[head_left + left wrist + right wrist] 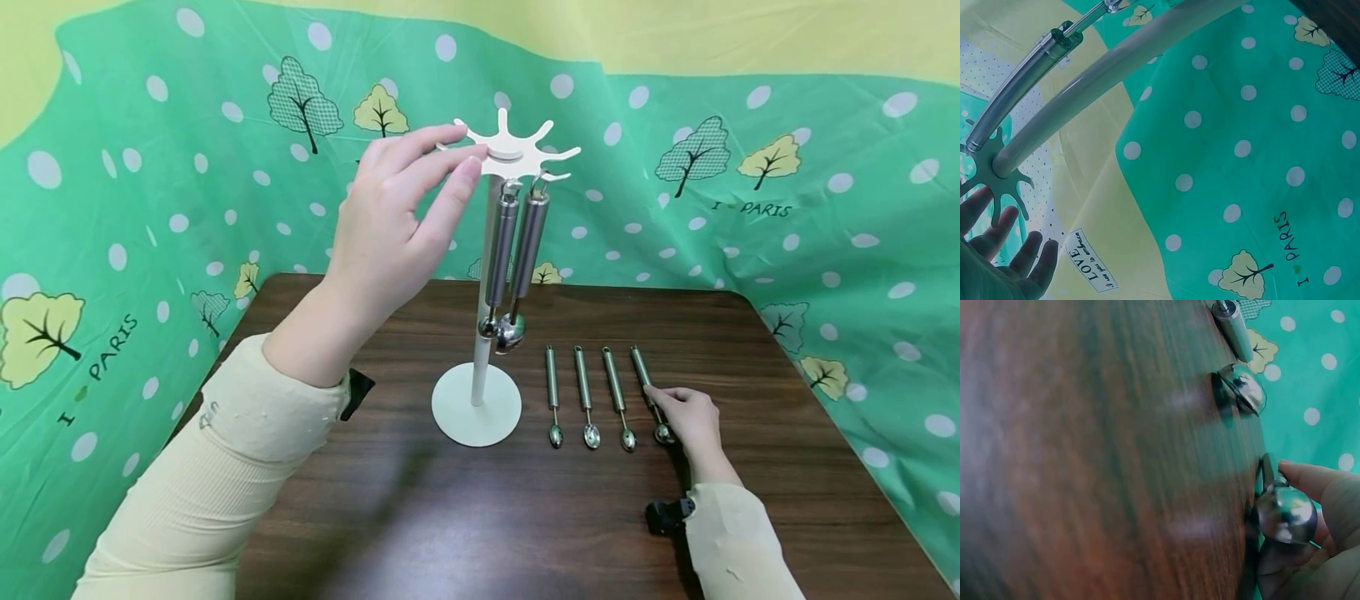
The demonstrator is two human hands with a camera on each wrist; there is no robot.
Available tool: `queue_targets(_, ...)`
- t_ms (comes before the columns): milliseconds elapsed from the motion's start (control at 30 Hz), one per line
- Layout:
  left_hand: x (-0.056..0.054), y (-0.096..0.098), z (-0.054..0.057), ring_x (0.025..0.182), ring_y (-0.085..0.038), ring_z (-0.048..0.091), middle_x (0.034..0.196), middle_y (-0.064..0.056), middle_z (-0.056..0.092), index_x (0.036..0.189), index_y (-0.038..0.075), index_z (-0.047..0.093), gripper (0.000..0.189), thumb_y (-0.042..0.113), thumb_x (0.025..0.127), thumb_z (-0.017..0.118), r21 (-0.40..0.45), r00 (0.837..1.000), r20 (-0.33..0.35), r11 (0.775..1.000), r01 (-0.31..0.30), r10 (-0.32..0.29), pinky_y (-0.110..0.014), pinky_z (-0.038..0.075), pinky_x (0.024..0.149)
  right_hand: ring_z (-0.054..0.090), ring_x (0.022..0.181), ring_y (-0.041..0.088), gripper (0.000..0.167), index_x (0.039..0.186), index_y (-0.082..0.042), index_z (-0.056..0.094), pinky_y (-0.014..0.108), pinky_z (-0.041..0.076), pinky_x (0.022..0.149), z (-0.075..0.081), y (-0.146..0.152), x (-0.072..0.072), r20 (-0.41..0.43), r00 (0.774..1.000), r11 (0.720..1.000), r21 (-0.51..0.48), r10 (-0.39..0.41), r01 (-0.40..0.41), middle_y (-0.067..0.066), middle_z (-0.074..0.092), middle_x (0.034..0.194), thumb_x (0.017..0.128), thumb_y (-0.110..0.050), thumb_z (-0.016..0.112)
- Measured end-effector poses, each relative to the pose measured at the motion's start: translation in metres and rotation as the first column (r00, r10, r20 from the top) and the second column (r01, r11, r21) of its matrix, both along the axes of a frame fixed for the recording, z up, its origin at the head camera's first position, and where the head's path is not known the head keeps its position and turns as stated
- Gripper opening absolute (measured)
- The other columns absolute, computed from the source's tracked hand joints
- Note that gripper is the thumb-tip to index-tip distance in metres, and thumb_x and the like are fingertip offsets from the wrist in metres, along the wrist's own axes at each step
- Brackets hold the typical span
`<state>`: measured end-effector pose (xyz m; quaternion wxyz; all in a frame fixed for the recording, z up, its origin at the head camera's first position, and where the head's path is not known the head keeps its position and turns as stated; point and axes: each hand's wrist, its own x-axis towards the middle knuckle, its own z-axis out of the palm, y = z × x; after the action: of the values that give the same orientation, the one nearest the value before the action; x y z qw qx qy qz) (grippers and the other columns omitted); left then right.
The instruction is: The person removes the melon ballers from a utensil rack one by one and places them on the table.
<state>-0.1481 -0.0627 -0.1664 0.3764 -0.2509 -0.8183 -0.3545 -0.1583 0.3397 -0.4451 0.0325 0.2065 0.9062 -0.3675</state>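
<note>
Fingertips of your right hand [688,414] pinch the outermost scoop [639,367], steel, lying right of the white stand [456,419] and farthest from it in the row; your hold sits low on the handle, near the bowl. Your left hand [392,218] is up at the stand's top, fingers extended and slightly spread, tips against the hub and prongs, not wrapped round them.

Next out: two hanging scoops [531,250] on the stand's prongs, right of your left hand, side by side, handles up, bowls down beside the post. Three loose scoops [582,375] lie right of the stand's base, between it and your right hand, roughly parallel and apart, bowls toward you.

Around: black wrist pieces [666,517] on your cream sleeves [251,417]. Dark wood table [517,525] under the stand's round base. Behind the stand, green cloth [217,150] with white dots and printed trees, yellow above.
</note>
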Motion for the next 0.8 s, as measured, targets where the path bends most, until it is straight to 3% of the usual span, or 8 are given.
queue_targets(100, 0.0000, 0.0000, -0.0001, 0.119, -0.028, 0.053, 0.131, -0.006, 0.066, 0.117, 0.012, 0.075, 0.029, 0.027, 0.100, 0.055, 0.000, 1.000, 0.000, 1.000, 0.001, -0.001, -0.040, 0.046, 0.087, 0.053, 0.115, 0.042, 0.063, 0.113, 0.004, 0.070, 0.051, 0.046, 0.091, -0.0002, 0.0016, -0.0006, -0.003, 1.000, 1.000, 0.015, 0.002, -0.002, 0.027, 0.064, 0.122, 0.094, -0.055, 0.057)
queue_targets(233, -0.0001, 0.0002, -0.0001, 0.119, -0.028, 0.053, 0.131, -0.006, 0.066, 0.117, 0.012, 0.075, 0.029, 0.026, 0.100, 0.055, 0.000, 1.000, 0.001, 1.000, 0.002, -0.002, -0.040, 0.045, 0.088, 0.056, 0.102, 0.034, 0.058, 0.103, 0.002, 0.073, 0.037, 0.044, 0.076, -0.0006, 0.0018, -0.0007, -0.009, 1.000, 0.999, 0.032, 0.006, -0.006, 0.012, 0.072, 0.086, 0.093, -0.054, 0.060)
queue_targets(300, -0.0001, 0.0004, 0.0000, 0.119, -0.028, 0.053, 0.131, -0.006, 0.066, 0.117, 0.012, 0.075, 0.029, 0.027, 0.101, 0.055, -0.001, 1.000, 0.004, 1.000, 0.001, -0.001, -0.040, 0.045, 0.088, 0.056, 0.100, 0.033, 0.057, 0.103, 0.001, 0.073, 0.034, 0.041, 0.074, -0.0010, 0.0016, -0.0008, -0.009, 1.000, 0.999, 0.031, 0.008, -0.007, 0.007, 0.072, 0.079, 0.093, -0.053, 0.060)
queue_targets(367, 0.0000, 0.0006, 0.0000, 0.119, -0.028, 0.053, 0.131, -0.005, 0.066, 0.117, 0.013, 0.075, 0.029, 0.027, 0.101, 0.055, -0.002, 1.000, 0.008, 1.000, 0.000, 0.000, -0.040, 0.046, 0.087, 0.057, 0.102, 0.035, 0.057, 0.107, 0.002, 0.072, 0.037, 0.043, 0.076, -0.0010, 0.0011, -0.0007, -0.011, 1.000, 0.999, 0.033, 0.014, -0.014, 0.011, 0.072, 0.085, 0.093, -0.053, 0.060)
queue_targets(500, 0.0003, 0.0003, 0.0000, 0.119, -0.027, 0.053, 0.131, -0.005, 0.066, 0.117, 0.013, 0.074, 0.029, 0.027, 0.101, 0.055, -0.003, 1.000, 0.017, 1.000, 0.000, 0.000, -0.040, 0.045, 0.087, 0.057, 0.112, 0.041, 0.057, 0.115, 0.002, 0.070, 0.049, 0.047, 0.088, -0.0013, -0.0011, -0.0009, -0.019, 0.998, 0.996, 0.069, 0.056, -0.054, 0.025, 0.068, 0.116, 0.095, -0.050, 0.058)
queue_targets(567, 0.0005, 0.0002, 0.0000, 0.119, -0.027, 0.053, 0.131, -0.005, 0.066, 0.117, 0.013, 0.074, 0.029, 0.027, 0.101, 0.055, -0.002, 1.000, 0.020, 1.000, 0.000, 0.000, -0.039, 0.045, 0.086, 0.056, 0.115, 0.043, 0.056, 0.116, 0.003, 0.069, 0.052, 0.046, 0.092, -0.0016, -0.0025, -0.0013, -0.028, 0.996, 0.992, 0.094, 0.083, -0.080, 0.027, 0.065, 0.123, 0.095, -0.048, 0.058)
queue_targets(800, 0.0007, -0.0002, 0.0003, 0.119, -0.026, 0.052, 0.131, -0.005, 0.066, 0.118, 0.014, 0.074, 0.030, 0.028, 0.101, 0.055, -0.003, 1.000, 0.020, 1.000, -0.002, 0.002, -0.039, 0.046, 0.085, 0.056, 0.115, 0.044, 0.052, 0.117, 0.003, 0.069, 0.054, 0.045, 0.094, -0.0013, -0.0040, -0.0017, -0.047, 0.994, 0.989, 0.113, 0.102, -0.096, 0.027, 0.066, 0.122, 0.095, -0.044, 0.059)
